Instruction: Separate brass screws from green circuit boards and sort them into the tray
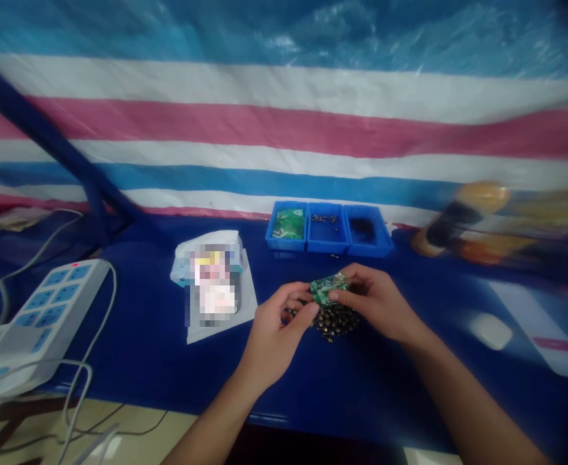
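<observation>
A small green circuit board (329, 288) is held above the blue table (158, 349). My right hand (378, 302) pinches its right edge with thumb and fingers. My left hand (278, 329) is curled with thumb and forefinger pressed against the board's left side. Just under the board lies a heap of small dark components (335, 321) on the table, touching neither hand that I can tell.
Three blue bins (327, 227) stand at the back, the left one with green boards. A white packet (213, 278) lies left of my hands. A power strip (46, 310) with cables sits far left. A white mouse (491, 330) and blurred orange objects are at right.
</observation>
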